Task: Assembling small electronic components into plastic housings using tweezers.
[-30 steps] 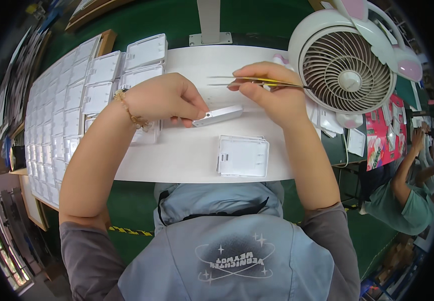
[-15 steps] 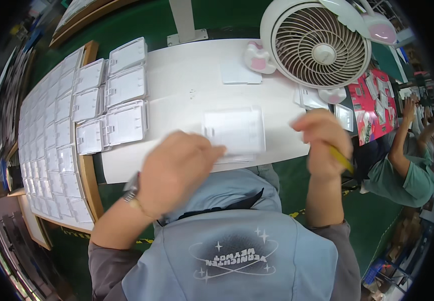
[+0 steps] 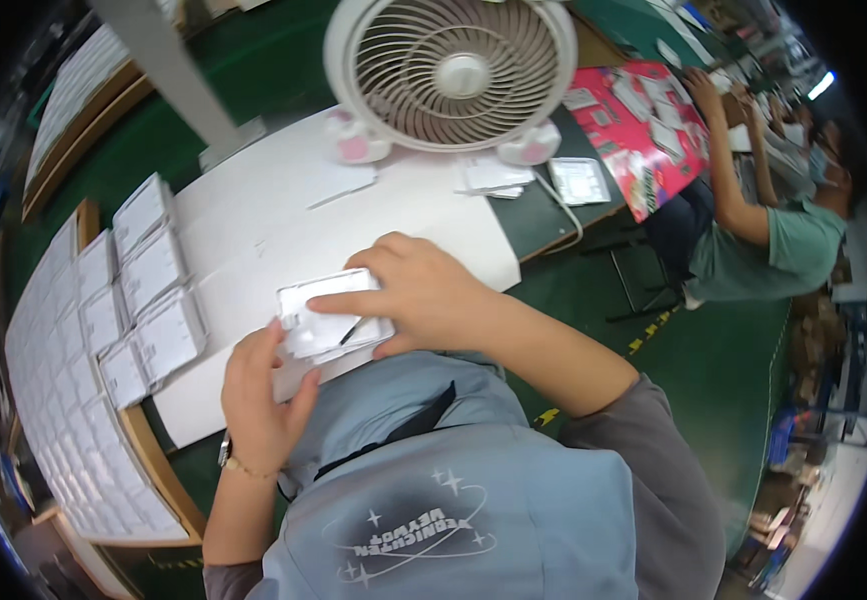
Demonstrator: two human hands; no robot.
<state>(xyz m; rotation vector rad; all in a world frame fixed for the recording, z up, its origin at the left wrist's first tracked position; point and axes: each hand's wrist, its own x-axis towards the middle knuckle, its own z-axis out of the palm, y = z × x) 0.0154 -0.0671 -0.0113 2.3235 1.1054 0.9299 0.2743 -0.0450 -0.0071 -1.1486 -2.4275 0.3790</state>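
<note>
A shallow white rectangular plastic case lies near the front edge of the white table, with another white edge showing beneath it. My right hand spans its right side: the index finger is stretched across the top, the thumb is at the near edge, and other fingers are at the far edge. A thin dark strip shows on the case beside this hand; its kind is unclear. At the case's left edge my left hand touches with a fingertip, its thumb spread apart and nothing visible in its grasp.
Stacks of white cases stand at the left, beside a wood-framed board covered with more cases. A white fan stands at the far side, near thin white pieces. At the right, a co-worker sits by a pink mat.
My view has swung to the right. Both hands have come to the case from either side. The yellow thing seen in my right hand is out of sight.
</note>
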